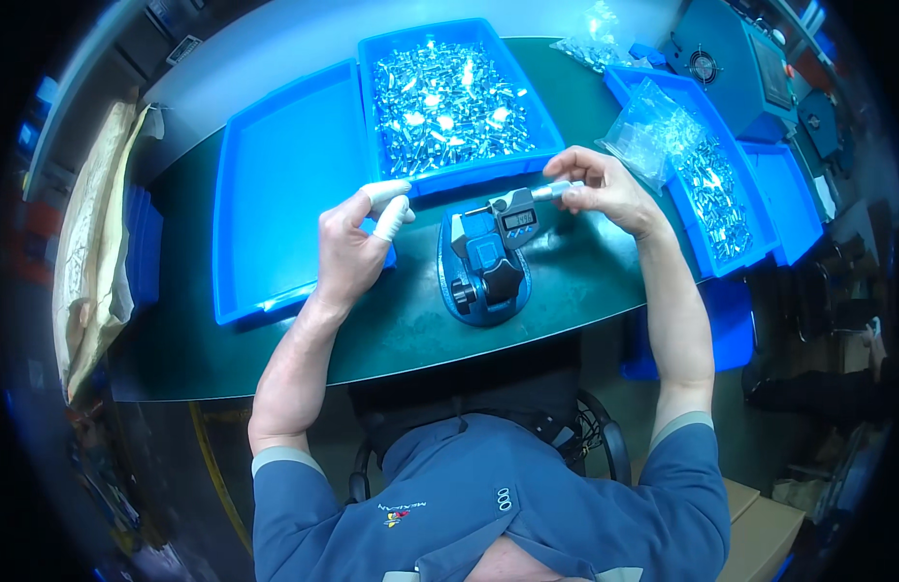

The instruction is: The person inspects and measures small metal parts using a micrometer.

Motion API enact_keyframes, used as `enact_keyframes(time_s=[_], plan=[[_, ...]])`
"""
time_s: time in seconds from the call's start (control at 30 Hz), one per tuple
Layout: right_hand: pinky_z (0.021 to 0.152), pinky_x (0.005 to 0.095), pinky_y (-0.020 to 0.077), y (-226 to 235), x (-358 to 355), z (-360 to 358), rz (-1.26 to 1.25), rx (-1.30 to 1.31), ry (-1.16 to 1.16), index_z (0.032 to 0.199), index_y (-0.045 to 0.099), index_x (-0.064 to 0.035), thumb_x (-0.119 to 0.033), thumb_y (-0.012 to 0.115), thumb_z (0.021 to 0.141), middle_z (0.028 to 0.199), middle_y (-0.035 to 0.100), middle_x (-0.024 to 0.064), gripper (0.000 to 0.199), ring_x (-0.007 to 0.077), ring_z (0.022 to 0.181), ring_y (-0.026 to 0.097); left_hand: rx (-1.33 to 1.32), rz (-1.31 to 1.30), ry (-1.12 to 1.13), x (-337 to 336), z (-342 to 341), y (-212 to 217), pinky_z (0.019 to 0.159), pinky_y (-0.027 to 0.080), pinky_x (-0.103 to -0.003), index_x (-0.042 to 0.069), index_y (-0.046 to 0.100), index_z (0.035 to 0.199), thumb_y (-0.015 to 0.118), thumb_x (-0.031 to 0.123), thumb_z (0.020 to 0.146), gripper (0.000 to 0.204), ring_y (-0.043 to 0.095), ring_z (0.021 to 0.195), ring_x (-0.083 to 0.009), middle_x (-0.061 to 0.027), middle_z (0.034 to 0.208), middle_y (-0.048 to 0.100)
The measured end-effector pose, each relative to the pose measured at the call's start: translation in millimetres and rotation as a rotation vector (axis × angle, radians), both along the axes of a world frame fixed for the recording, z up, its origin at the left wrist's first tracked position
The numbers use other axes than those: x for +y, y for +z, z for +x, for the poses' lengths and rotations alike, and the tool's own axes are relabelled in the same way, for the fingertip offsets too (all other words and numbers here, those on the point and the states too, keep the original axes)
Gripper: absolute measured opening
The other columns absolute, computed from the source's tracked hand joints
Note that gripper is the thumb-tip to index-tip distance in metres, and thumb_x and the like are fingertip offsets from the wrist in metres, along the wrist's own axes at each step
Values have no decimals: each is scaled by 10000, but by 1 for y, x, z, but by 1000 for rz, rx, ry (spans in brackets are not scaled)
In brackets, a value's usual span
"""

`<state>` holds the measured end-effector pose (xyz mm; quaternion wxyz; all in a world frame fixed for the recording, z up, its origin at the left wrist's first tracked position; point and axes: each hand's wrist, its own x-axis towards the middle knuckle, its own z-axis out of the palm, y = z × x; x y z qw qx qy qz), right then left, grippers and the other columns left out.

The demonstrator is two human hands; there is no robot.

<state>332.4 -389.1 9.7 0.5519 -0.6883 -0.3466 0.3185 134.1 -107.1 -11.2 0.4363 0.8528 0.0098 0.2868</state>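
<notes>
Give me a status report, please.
Left hand: white-covered fingertips close together, any held part indistinct. Right hand: on silver thimble of blue-grey digital micrometer. Blue plastic tray of shiny metal parts: close behind.

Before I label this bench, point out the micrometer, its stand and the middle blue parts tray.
Micrometer (519,221): head view, on the display housing.
Stand (503,280): head view, on the black clamp.
Parts tray (488,171): head view, near wall.

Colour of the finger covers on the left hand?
White finger covers on the left hand; best seen in the head view, the only one.
</notes>
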Motion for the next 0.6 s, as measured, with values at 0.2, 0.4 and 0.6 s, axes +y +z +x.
enact_keyframes(time_s=[0.2,0.4,0.6], plan=[[652,214,497,-15,-1,2,81,48,-37,1006,642,-31,-223,829,766,807,654,37,360,85,720,618,5,-8,-30,2,1,1,729,538,-275,-2,689,1089,664,73,926,181,698,778,-138,-87,839,736],[627,219,487,-23,0,1,156,67,-48,961,663,-20,-270,763,863,777,643,32,287,83,687,597,19,-14,-29,2,4,1,731,537,-271,-4,688,1090,664,65,925,181,699,784,-139,-84,838,736],[599,210,475,-26,0,-2,146,9,-82,928,664,-23,-299,729,899,751,641,32,285,79,669,599,45,1,-4,-2,5,3,741,537,-275,3,690,1089,661,65,928,175,696,790,-137,-83,837,735]])
